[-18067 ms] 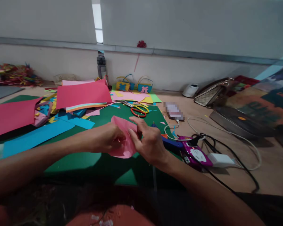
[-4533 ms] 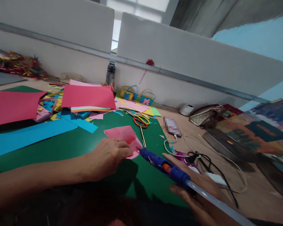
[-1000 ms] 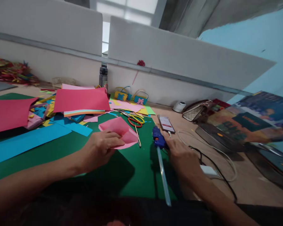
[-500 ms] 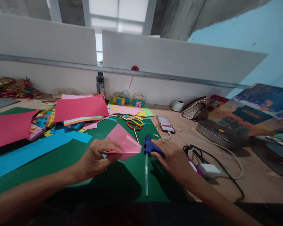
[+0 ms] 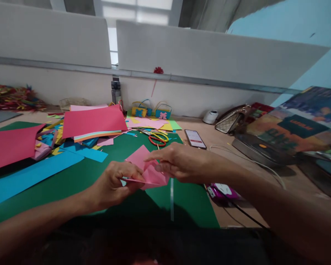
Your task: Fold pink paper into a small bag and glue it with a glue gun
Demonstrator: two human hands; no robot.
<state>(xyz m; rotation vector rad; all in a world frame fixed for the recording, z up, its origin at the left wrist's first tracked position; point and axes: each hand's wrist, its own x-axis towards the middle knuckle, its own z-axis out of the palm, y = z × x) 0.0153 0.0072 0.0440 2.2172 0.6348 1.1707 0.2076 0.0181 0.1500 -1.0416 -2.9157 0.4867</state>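
Observation:
My left hand [image 5: 120,181] pinches the near left edge of a folded pink paper [image 5: 139,158] between thumb and fingers. Over the paper's right part reaches my right hand [image 5: 175,162], its index finger and thumb closed on the fold. A clear glue stick [image 5: 172,200] shows below my right hand, over the green mat. The glue gun it belongs to is hidden behind that hand. Red-handled scissors [image 5: 156,140] lie just beyond the paper, with a yellow-handled pair [image 5: 164,137] beside them.
Left are stacked coloured sheets [image 5: 96,121], blue strips [image 5: 35,176] and scraps on the green mat [image 5: 79,198]. Small paper bags [image 5: 162,114] stand at the back. To the right are a phone [image 5: 195,139], cables, a purple device [image 5: 222,192] and a dark case [image 5: 264,152].
My right hand has let go of the blue glue gun and moved left onto the pink paper. My left hand keeps its hold. The view has tipped slightly downward.

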